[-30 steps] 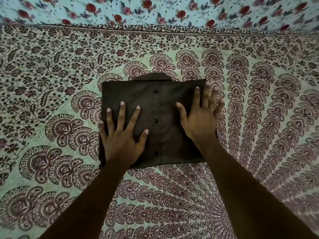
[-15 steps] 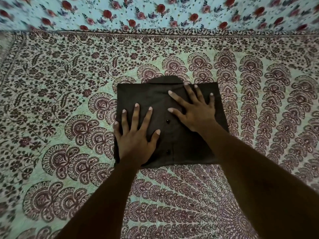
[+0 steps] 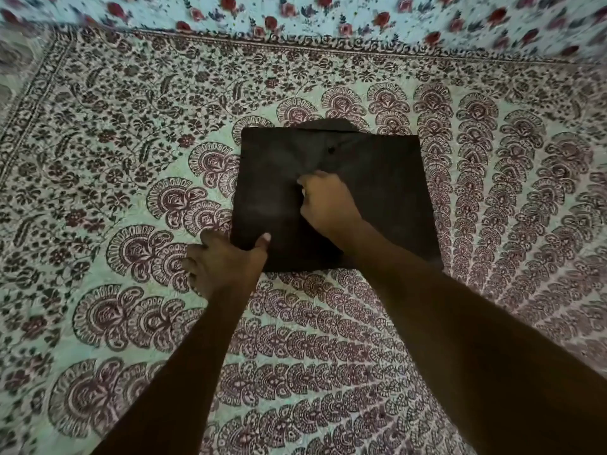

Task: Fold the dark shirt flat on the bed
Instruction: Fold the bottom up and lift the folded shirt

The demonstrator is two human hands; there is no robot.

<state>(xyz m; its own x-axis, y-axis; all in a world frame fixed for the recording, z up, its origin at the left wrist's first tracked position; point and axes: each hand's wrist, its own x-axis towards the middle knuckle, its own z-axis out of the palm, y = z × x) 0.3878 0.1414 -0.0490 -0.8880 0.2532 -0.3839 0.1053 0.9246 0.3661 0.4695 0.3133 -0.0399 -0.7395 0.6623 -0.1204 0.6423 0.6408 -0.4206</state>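
**Folded shirt gripped at its centre and lower left corner**

The dark shirt [image 3: 377,198] lies just above the middle of the frame as a neat, roughly square packet on the patterned bedspread [image 3: 131,159]. A bit of collar [image 3: 328,124] pokes out past its top edge, and one button [image 3: 330,149] shows near the top centre.

It looks like light, soft woven cloth, limp rather than stiff, so it should crease wherever it is pinched and sag if lifted from one point. The stacked layers may slide over each other. The safest holds are probably along the edges or at two opposite corners, taking all layers together, with a palm beneath to keep the packet flat.

The right hand [image 3: 328,206] sits in the middle of the shirt with its fingers curled in, pinching the top layer. Small creases fan out from the pinch toward the button. The left hand [image 3: 226,264] holds the lower left corner, thumb on top of the cloth. Its fingers are bent at the side edge and seem to tuck beneath it, though that is not plainly shown.

Half a second ago both hands lay flat with fingers spread, pressing the shirt smooth. Since then the right has bunched up at the centre, and the left has slid down and outward to the corner. The packet itself has kept its shape and place.
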